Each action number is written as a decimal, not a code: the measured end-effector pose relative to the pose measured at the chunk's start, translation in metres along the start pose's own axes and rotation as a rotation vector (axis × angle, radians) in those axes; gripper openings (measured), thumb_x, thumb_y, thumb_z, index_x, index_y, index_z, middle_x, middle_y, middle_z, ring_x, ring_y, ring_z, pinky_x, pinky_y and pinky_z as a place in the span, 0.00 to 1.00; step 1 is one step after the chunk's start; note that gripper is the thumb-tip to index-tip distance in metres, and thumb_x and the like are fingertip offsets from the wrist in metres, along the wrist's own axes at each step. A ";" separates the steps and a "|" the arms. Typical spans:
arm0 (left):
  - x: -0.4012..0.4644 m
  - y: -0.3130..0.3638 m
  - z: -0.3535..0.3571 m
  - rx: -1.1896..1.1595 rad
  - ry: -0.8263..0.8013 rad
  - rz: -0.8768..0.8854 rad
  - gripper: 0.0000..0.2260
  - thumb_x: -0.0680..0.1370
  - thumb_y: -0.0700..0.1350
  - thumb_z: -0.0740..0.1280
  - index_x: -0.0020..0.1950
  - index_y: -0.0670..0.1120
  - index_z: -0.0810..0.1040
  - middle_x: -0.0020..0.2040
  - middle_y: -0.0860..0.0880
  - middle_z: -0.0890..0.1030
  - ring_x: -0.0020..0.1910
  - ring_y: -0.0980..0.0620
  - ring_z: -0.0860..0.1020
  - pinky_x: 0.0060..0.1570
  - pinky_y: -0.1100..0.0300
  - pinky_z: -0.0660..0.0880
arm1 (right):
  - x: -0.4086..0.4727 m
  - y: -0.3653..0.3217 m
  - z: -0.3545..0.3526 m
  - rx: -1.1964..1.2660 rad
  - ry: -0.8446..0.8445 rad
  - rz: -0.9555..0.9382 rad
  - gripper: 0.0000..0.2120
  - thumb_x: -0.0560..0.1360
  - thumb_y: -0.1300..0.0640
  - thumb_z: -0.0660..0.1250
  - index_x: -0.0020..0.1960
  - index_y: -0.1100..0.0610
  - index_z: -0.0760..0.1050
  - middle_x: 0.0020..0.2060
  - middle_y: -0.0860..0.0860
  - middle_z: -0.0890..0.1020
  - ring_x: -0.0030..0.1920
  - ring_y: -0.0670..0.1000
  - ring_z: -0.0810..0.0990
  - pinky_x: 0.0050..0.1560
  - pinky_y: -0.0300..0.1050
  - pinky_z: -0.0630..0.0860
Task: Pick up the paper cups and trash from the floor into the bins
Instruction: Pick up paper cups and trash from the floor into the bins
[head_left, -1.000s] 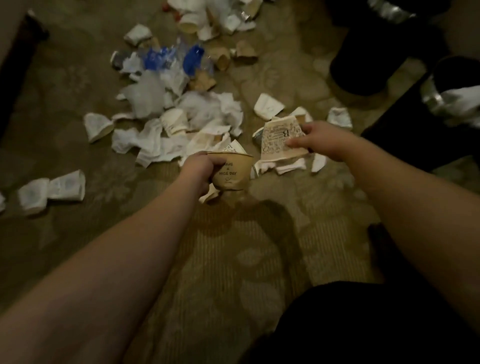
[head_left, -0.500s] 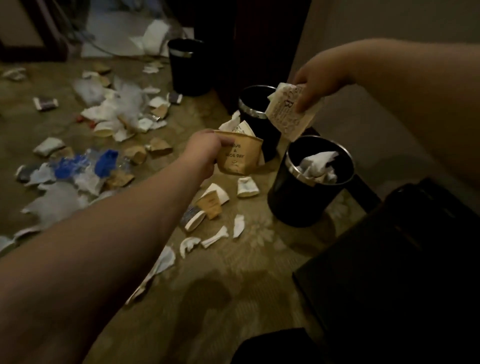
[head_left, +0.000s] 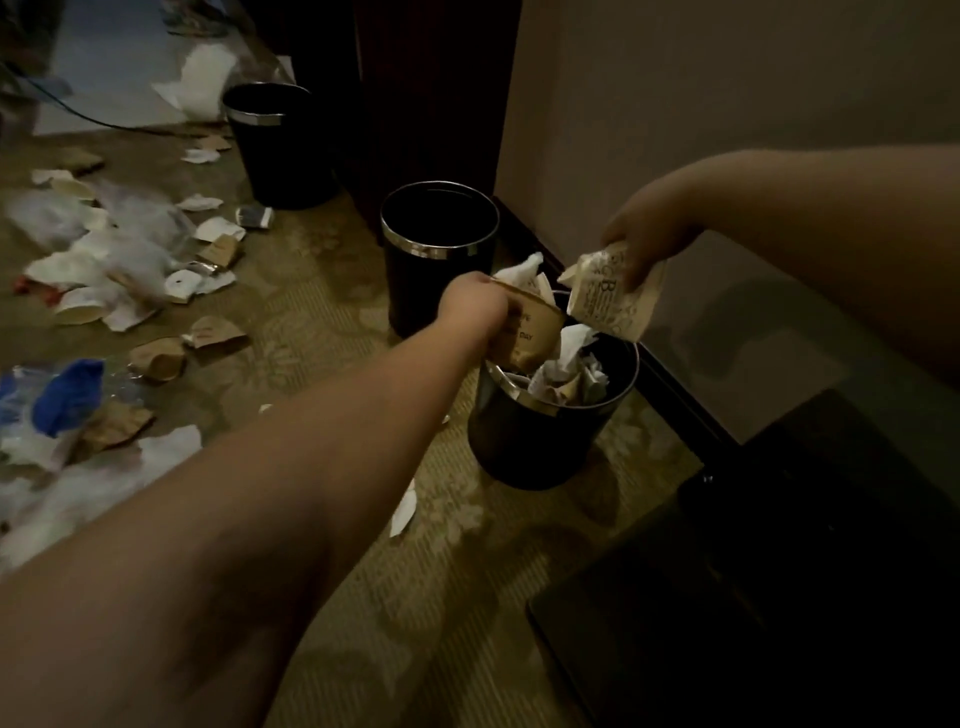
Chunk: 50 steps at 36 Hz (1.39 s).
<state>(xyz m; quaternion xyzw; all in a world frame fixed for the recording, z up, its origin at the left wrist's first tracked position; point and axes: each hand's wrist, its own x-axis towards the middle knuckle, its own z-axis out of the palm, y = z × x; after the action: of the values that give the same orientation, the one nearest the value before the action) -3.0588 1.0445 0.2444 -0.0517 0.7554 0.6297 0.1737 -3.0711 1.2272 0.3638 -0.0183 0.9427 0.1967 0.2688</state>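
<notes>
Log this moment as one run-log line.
left hand: holds brown paper cup over nearest black round bin | right hand: holds flattened white printed cup above it | bin: holds crumpled paper

You see a tan paper cup with dark lettering and a flattened white cup with dark print. The nearest bin is black with a silver rim. The carpet is olive with a pale floral pattern; a blue scrap lies on it.

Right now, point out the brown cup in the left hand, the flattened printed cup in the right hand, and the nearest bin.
brown cup (head_left: 535, 338), head view, printed side wall
flattened printed cup (head_left: 605, 301), head view, printed face
nearest bin (head_left: 524, 447), head view, dark outer wall
</notes>
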 end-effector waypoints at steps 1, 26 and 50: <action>0.008 -0.003 0.007 0.023 0.006 -0.011 0.10 0.74 0.37 0.70 0.54 0.43 0.79 0.45 0.40 0.84 0.42 0.41 0.84 0.44 0.45 0.83 | 0.008 0.002 0.006 0.006 -0.023 -0.010 0.27 0.75 0.47 0.72 0.71 0.52 0.70 0.57 0.51 0.78 0.56 0.53 0.76 0.60 0.50 0.71; 0.050 -0.016 -0.013 0.471 0.002 0.133 0.19 0.77 0.47 0.70 0.67 0.45 0.74 0.57 0.47 0.78 0.51 0.50 0.77 0.49 0.56 0.78 | 0.062 -0.023 0.055 -0.004 -0.017 -0.134 0.36 0.76 0.48 0.71 0.78 0.52 0.59 0.69 0.56 0.72 0.64 0.58 0.75 0.61 0.51 0.74; -0.137 -0.138 -0.282 0.726 0.197 -0.027 0.16 0.80 0.49 0.66 0.66 0.47 0.76 0.60 0.47 0.79 0.56 0.49 0.76 0.52 0.56 0.72 | -0.039 -0.315 0.009 0.195 0.202 -0.363 0.29 0.78 0.43 0.67 0.76 0.50 0.65 0.70 0.54 0.72 0.68 0.57 0.72 0.65 0.53 0.70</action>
<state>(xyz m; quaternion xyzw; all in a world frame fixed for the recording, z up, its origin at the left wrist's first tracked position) -2.9450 0.7239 0.2015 -0.0569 0.9418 0.3105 0.1157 -2.9889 0.9376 0.2634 -0.1813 0.9606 0.0503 0.2047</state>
